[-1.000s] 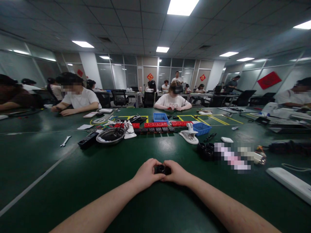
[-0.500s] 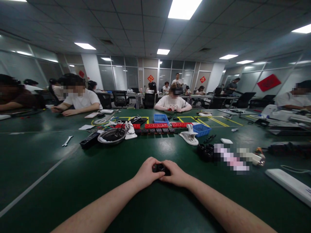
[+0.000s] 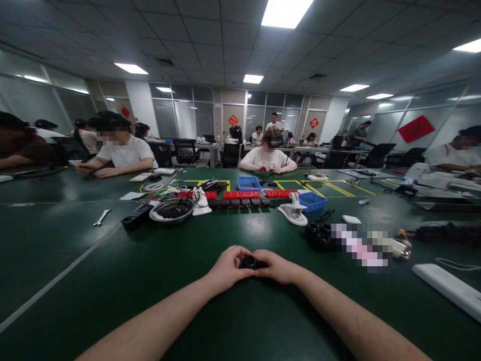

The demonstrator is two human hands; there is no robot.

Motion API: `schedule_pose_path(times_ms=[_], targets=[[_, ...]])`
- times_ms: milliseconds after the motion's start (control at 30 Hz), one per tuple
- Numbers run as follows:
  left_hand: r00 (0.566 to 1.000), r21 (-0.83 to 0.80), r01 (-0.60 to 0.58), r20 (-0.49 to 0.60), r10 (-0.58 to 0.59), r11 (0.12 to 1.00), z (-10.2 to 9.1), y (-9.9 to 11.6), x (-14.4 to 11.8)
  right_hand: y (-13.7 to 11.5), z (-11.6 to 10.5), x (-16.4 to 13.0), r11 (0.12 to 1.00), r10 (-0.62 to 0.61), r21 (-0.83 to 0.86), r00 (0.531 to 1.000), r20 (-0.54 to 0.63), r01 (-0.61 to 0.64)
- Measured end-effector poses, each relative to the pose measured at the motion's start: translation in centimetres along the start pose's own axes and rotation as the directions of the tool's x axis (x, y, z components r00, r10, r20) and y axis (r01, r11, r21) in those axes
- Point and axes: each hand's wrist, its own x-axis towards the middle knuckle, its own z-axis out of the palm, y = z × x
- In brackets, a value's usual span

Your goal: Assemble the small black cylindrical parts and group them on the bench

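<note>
A broad dark green tabletop (image 3: 93, 281) fills the lower view, crossed by a pale line at the left and yellow tape marks farther back. Several other people sit along its far and side edges, one in a white shirt (image 3: 127, 152) at the left with forearms resting on the surface, another in white (image 3: 267, 158) straight across.

Across the middle of the tabletop lies a row of red and black blocks (image 3: 244, 197), with a blue bin (image 3: 248, 182) behind it and a second blue bin (image 3: 313, 200) to the right. A round metal bowl (image 3: 172, 210) holding dark cable sits left of the row, a black oblong part (image 3: 137, 217) just beside it, and a small wrench (image 3: 101, 217) well apart to the left. A white clamp-like tool (image 3: 293, 211) stands near the second bin. A long white strip (image 3: 447, 290) lies at the right edge, and a cluster of black rings (image 3: 318, 234) rests between the clamp-like tool and the near hands.

Both bare forearms reach in from the bottom and meet at the centre. The left hand (image 3: 225, 269) and right hand (image 3: 278, 268) close together around a small black ring-shaped part (image 3: 249, 261), low over the tabletop. The fingers of each hand curl narrowly onto its sides, thumbs pressed at its near edge, so that only its top shows between them
</note>
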Motion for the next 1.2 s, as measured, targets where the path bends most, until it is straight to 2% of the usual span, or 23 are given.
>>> schedule_pose_path(times_ms=[200, 433, 567, 700, 800, 900, 1033, 1133, 1200], targets=[[0.999, -0.012, -0.007, 0.047, 0.008, 1.0, 0.1, -0.2, 0.0, -0.3, -0.4, 0.0, 1.0, 0.006, 0.018, 0.999, 0.035, -0.006], [0.999, -0.011, 0.017, 0.046, -0.017, 1.0, 0.2, 0.1, -0.1, 0.0, 0.4, 0.0, 0.988, 0.151, 0.026, 0.986, -0.067, -0.149], [0.999, 0.066, 0.034, -0.023, -0.033, 0.997, 0.3, 0.6, -0.4, -0.1, 1.6, 0.4, 0.958, 0.233, -0.118, 0.948, -0.218, -0.262], [0.986, 0.192, 0.042, -0.167, -0.01, 0.98, 0.5, 0.6, -0.5, -1.1, 2.9, 0.9, 0.85, 0.266, -0.343, 0.888, -0.375, -0.4], [0.986, 0.205, 0.029, -0.166, 0.006, 0.978, 0.3, 0.4, -0.4, -2.0, 3.2, 0.8, 0.791, 0.26, -0.428, 0.873, -0.412, -0.438], [0.997, 0.156, 0.009, -0.081, 0.004, 0.988, -0.2, 0.2, -0.2, -2.3, 2.7, 0.4, 0.843, 0.213, -0.397, 0.903, -0.373, -0.363], [0.998, 0.057, -0.033, 0.061, 0.03, 0.998, -0.9, -0.2, 0.0, -1.6, 1.5, -0.2, 0.965, 0.101, -0.223, 0.979, -0.179, -0.14], [0.993, 0.013, -0.038, 0.112, 0.036, 0.999, -1.0, -0.7, 0.2, -1.0, 0.7, -0.3, 0.993, 0.059, -0.1, 0.996, -0.071, -0.066], [0.991, 0.001, -0.037, 0.125, 0.037, 0.999, -1.0, -0.9, 0.3, -0.7, 0.5, -0.3, 0.996, 0.057, -0.067, 0.997, -0.049, -0.06]])
